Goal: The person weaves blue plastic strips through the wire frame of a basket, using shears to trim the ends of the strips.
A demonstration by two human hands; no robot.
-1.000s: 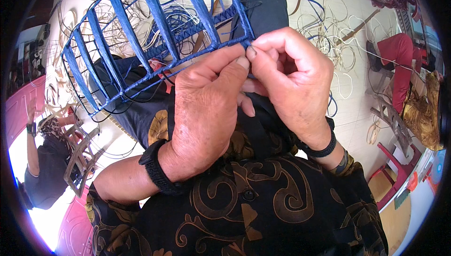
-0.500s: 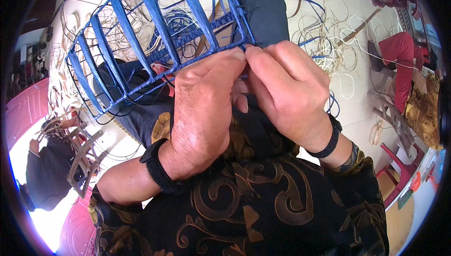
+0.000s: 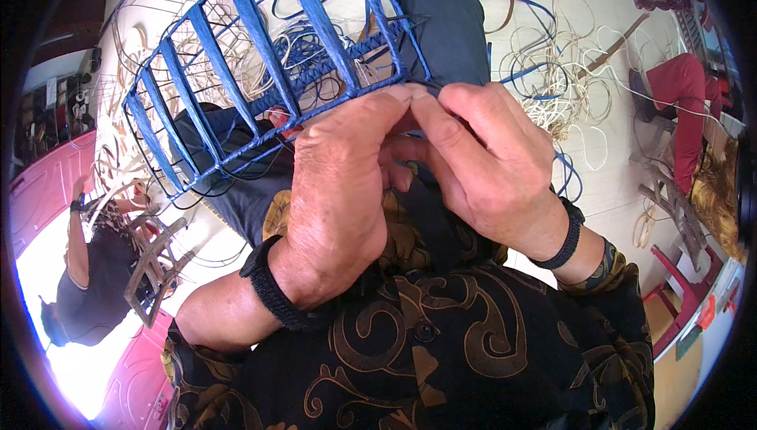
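A blue wicker-like frame (image 3: 264, 43) with wide wrapped slats and thin wire bars rests tilted over my lap, at the upper left. My left hand (image 3: 335, 170) is closed round its near rim, close to the right-hand corner, with the thumb pressed on top. Right beside that corner, my right hand (image 3: 497, 166) is closed in a pinch, its fingertips meeting my left thumb. What the right fingers hold is hidden behind them. Both wrists wear black bands.
Tangled pale and blue strips (image 3: 544, 75) lie on the floor at the right, with more beyond the frame. A person in dark clothes (image 3: 98, 276) sits at the left by a wooden stool (image 3: 150, 276). Another person's red-trousered leg (image 3: 682, 110) and a red stool (image 3: 694, 280) are at the right.
The frame has shifted slightly right and down in view. My right hand's knuckles have lifted and spread a little from the rim. The person at the left has raised an arm.
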